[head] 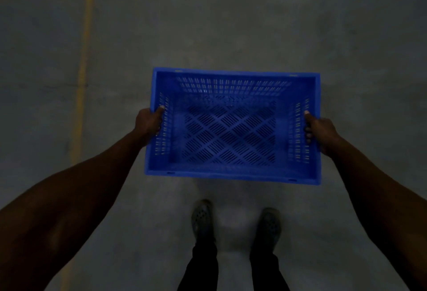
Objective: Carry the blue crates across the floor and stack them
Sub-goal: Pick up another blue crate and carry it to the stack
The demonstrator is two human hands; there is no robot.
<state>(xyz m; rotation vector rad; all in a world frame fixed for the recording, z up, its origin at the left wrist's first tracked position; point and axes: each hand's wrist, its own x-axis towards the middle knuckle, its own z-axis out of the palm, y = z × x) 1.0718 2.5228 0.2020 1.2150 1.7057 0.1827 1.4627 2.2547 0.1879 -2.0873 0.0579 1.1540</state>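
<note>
The grey floor (254,25) has a yellow line (83,71) painted on it. 2 shoes (201,219) stand on the floor, right of the yellow line.

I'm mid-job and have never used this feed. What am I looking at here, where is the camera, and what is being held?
There is no machine: a person works with bare hands. The single picture comes from a camera worn on the head, looking down. The left hand and right hand each grip a short side of one empty blue crate, with the thumbs inside its walls. Below is a grey concrete floor with a yellow line on the left. The person's shoes show beneath the crate. No stack is in view.
</note>
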